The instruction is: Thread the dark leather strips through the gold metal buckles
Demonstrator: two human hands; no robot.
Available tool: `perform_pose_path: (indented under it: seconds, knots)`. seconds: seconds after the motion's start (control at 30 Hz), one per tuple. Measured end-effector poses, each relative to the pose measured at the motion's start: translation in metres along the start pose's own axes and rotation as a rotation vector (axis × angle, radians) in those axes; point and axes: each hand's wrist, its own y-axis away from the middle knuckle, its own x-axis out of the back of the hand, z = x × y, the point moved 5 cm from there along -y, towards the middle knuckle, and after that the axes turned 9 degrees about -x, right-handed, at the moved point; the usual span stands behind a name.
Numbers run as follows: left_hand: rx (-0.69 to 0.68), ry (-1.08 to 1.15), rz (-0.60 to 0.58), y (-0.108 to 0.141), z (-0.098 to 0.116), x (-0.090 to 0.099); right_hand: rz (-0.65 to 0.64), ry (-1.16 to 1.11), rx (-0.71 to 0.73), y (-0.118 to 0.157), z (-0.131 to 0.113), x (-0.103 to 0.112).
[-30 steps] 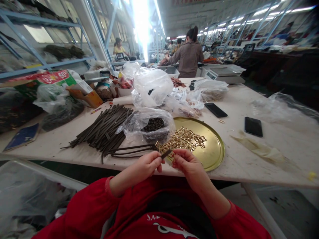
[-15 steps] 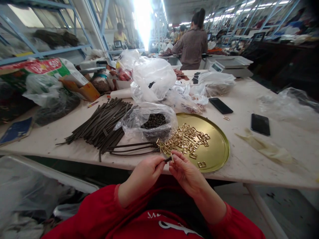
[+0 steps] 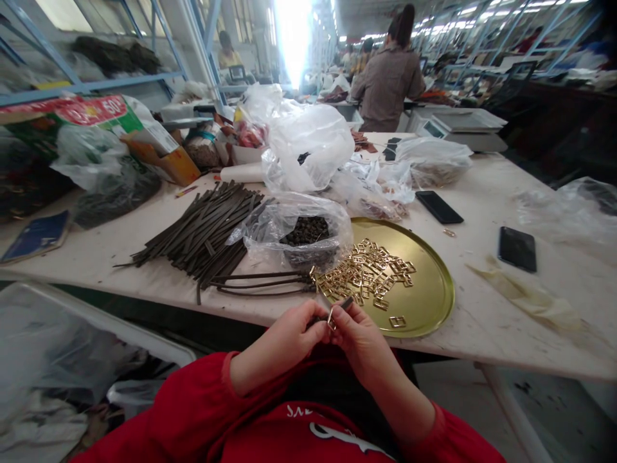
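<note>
My left hand (image 3: pixel 294 337) is closed on a dark strip near the table's front edge. Against it, my right hand (image 3: pixel 359 337) pinches the strip's other end, which sticks up past the fingers. A gold buckle (image 3: pixel 331 318) sits around the strip between both hands. Just beyond is a round gold tray (image 3: pixel 429 283) with many loose buckles (image 3: pixel 376 270). A clear bag of small dark pieces (image 3: pixel 308 235) touches the tray's left side. Further left lies a pile of dark strips (image 3: pixel 202 231), and a few strips with buckles (image 3: pixel 265 283) lie in front of the bag.
Two phones (image 3: pixel 438 206) (image 3: pixel 517 249) and a single buckle (image 3: pixel 449 233) lie at the right. White plastic bags (image 3: pixel 308 145) stand behind the tray. A blue booklet (image 3: pixel 36 236) is at the far left. A person (image 3: pixel 388 83) stands beyond the table, near a scale (image 3: pixel 457 125).
The strip's end now shows above my right fingers, through the buckle. My hands have come closer together. The whole view has shifted slightly, with the table's things further right.
</note>
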Motion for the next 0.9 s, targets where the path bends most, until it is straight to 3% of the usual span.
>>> perform_pose_path:
  seconds: [0.27,0.5,0.63,0.77,0.83,0.9]
  knots:
    - [0.058,0.255,0.016,0.004,-0.007,-0.009,0.006,0.074,0.092,0.008,0.008,-0.004]
    - [0.130,0.309,0.013,0.010,-0.009,-0.013,0.031,0.270,0.177,0.017,0.004,-0.001]
    - [0.154,0.276,0.015,0.012,-0.011,-0.013,0.130,0.584,0.375,0.028,-0.009,0.003]
    - [0.144,0.301,0.025,0.012,-0.010,-0.017,0.224,0.949,0.726,0.043,-0.024,0.000]
    - [0.132,0.300,0.027,0.012,-0.007,-0.017,0.181,1.043,0.869,0.052,-0.032,-0.005]
    - [0.128,0.260,0.019,0.012,-0.004,-0.015,0.072,1.046,0.881,0.057,-0.038,-0.008]
